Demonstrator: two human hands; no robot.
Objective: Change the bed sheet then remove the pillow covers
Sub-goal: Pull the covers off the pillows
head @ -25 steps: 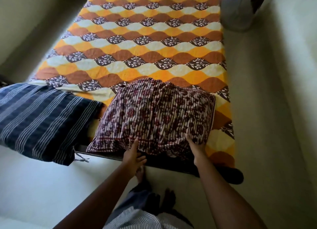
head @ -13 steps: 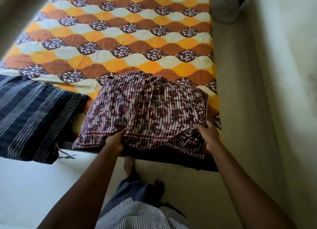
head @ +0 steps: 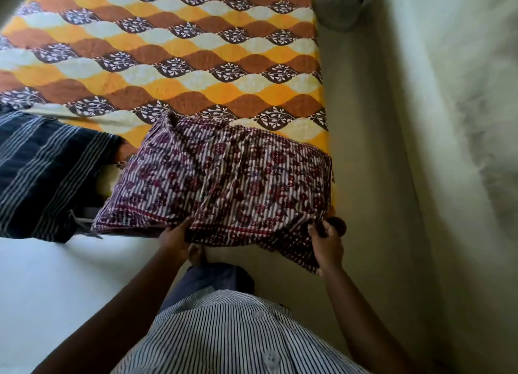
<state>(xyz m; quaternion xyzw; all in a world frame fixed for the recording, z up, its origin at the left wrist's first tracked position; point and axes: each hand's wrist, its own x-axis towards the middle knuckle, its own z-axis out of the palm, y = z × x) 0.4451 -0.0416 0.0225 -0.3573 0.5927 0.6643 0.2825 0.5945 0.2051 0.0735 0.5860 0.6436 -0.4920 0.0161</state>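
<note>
Both hands, left hand (head: pixel 175 237) and right hand (head: pixel 326 240), grip the maroon pillow's (head: pixel 224 183) near cover edge at lower centre, ready to peel it off.

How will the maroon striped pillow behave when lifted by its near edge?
Probably floppy: the maroon striped pillow is wrinkled, and its cover hangs loose where the left hand and right hand grip the near edge. Likely light, as it looks plump and soft. Cloth should not slip.

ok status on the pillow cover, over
Left hand, right hand grip maroon pillow at near edge. Not yet stripped. Navy pillow alongside, nothing blocking.
</note>
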